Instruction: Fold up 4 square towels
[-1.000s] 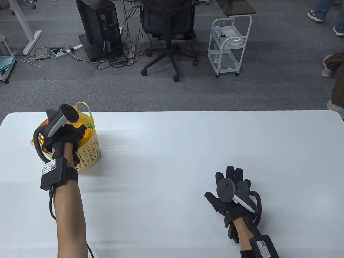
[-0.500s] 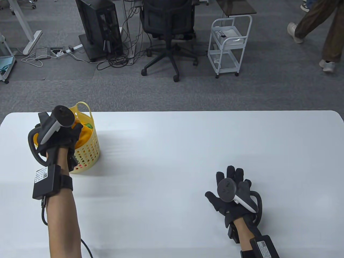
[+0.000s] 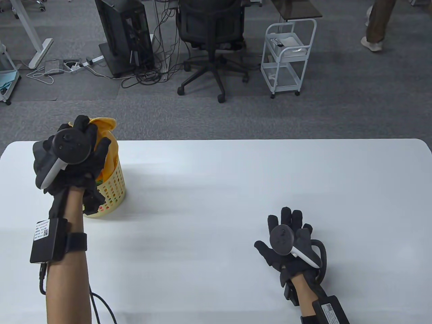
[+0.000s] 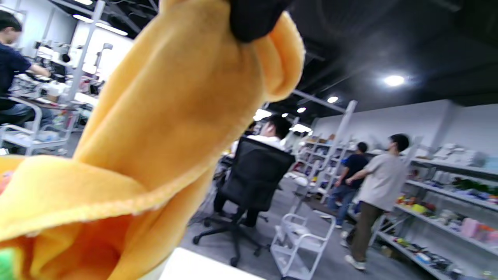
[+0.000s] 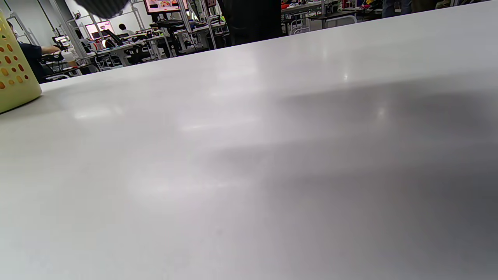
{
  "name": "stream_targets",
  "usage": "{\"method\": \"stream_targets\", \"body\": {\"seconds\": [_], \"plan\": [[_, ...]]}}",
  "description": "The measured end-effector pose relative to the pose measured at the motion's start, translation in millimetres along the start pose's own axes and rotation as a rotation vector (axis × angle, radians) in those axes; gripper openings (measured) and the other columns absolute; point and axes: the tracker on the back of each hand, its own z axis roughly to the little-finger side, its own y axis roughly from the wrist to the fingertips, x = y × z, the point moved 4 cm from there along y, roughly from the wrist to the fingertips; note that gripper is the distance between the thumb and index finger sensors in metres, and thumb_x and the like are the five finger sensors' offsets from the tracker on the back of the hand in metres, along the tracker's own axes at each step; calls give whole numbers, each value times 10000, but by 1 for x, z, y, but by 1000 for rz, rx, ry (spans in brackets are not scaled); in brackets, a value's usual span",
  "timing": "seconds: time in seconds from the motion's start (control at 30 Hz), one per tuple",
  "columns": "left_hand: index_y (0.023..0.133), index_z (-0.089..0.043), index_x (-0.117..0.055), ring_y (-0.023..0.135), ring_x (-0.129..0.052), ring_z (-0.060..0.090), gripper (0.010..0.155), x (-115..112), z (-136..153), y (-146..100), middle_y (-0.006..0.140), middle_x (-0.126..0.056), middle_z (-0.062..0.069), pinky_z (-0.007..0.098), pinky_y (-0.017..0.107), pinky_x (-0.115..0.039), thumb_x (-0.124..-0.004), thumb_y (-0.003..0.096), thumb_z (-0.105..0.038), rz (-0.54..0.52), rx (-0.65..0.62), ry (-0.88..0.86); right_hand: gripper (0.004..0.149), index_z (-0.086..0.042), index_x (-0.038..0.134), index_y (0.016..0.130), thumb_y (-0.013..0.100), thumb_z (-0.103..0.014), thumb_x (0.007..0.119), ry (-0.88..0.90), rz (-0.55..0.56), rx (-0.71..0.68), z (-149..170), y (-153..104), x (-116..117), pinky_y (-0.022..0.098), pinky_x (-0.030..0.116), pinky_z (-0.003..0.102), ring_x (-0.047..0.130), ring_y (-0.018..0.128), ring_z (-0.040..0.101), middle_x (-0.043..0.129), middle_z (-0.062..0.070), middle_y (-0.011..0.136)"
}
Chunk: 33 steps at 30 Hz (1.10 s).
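Note:
My left hand [image 3: 82,141] pinches an orange towel [image 3: 106,138] and holds it up out of the yellow perforated basket [image 3: 113,190] at the table's far left. The towel fills the left wrist view as orange towel [image 4: 155,155], gripped at its top by a black fingertip [image 4: 253,19]; a bit of green cloth [image 4: 7,264] shows below it. My right hand [image 3: 287,224] lies flat on the white table [image 3: 219,189] at the right front, fingers spread, holding nothing.
The basket [image 5: 15,58] appears at the left edge of the right wrist view, far across the bare table top. Beyond the table's far edge stand an office chair [image 3: 212,37], a white cart [image 3: 287,57] and a computer tower; a person walks at the top right.
My left hand rose from inside the basket, lifting the orange towel upward with it. My right hand slid slightly to the left and stayed flat.

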Motion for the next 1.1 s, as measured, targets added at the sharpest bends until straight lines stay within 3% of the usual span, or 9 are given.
{"method": "stream_targets", "body": {"seconds": [0.43,0.67,0.87,1.1], "plan": [[1184,-135,-477,1112,-170,498,671,63,-95,-37,1299,-221,-17,678,785,-163,-540,625,-501,-183,-300,-146,887,-86,186,1183,623,-632,604,-8,11,-7,-2,-3,-1,674,95,733,-117,1007,511,-100,253,1178],[1186,-146,-484,1115,-205,495,666,79,-131,-47,1302,-234,-15,678,788,-172,-543,627,-503,-185,-387,-255,886,-87,186,1183,623,-631,605,2,18,-2,-1,-3,-2,674,95,734,-117,1008,511,-100,253,1178],[1179,-153,-515,1119,-227,494,652,41,-150,-45,1303,-268,-25,679,789,-185,-548,627,-498,-82,-453,-262,885,-86,187,1183,623,-630,606,11,22,15,5,-4,-4,675,95,733,-115,1008,511,-98,253,1179],[1177,-161,-514,1119,-212,496,645,-52,-167,-42,1296,-289,-32,682,784,-179,-552,626,-493,111,-530,-330,885,-85,188,1183,624,-627,607,14,30,36,11,-4,-6,675,97,733,-114,1009,511,-98,253,1179]]}}
